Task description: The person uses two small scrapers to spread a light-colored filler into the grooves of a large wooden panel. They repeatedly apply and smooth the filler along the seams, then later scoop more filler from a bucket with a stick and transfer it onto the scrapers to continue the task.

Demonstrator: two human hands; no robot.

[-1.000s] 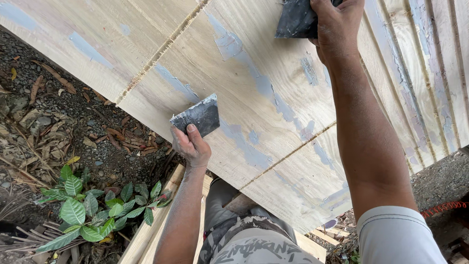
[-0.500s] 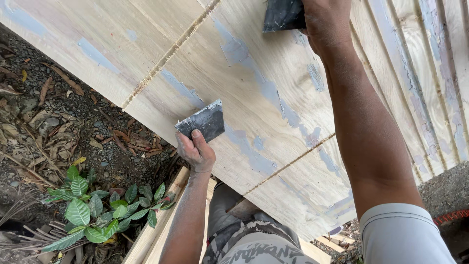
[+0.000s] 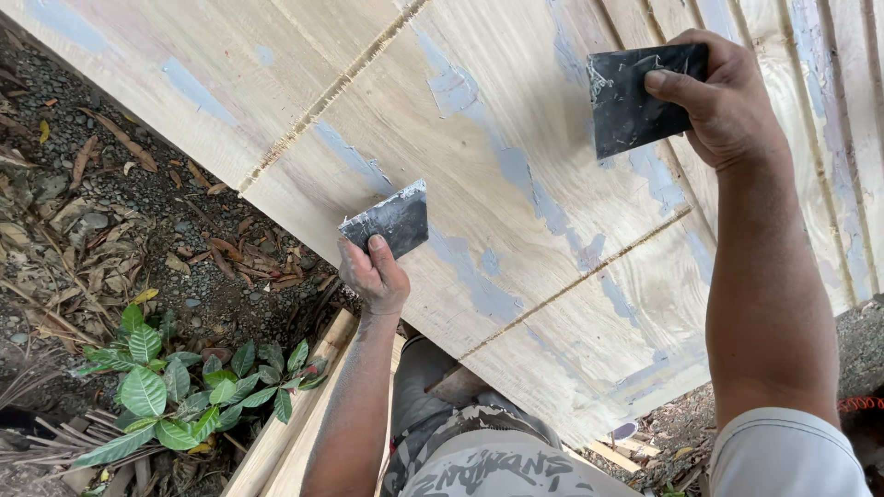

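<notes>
Gripping a small dark scraper blade (image 3: 389, 221) by its lower edge, left hand (image 3: 373, 276) rests low on pale plywood panel (image 3: 516, 138), fingers clenched, thumb on top. Right hand (image 3: 727, 101), arm extended higher, pinches a larger black scraper (image 3: 635, 97) flat against the grainy wood. Blue-grey filler streaks (image 3: 470, 276) cross the seams. Green leafy plant (image 3: 175, 387) beyond, on gravel.

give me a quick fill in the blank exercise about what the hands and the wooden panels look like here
1. Each hand holds a flat dark ____.
2. The left hand holds its tool lower on the wooden panel than the ____ hand's.
3. The streaks of filler on the wood are pale ____.
4. The plant on the ground has ____ leaves.

Missing words: scraper; right; blue; green
</notes>
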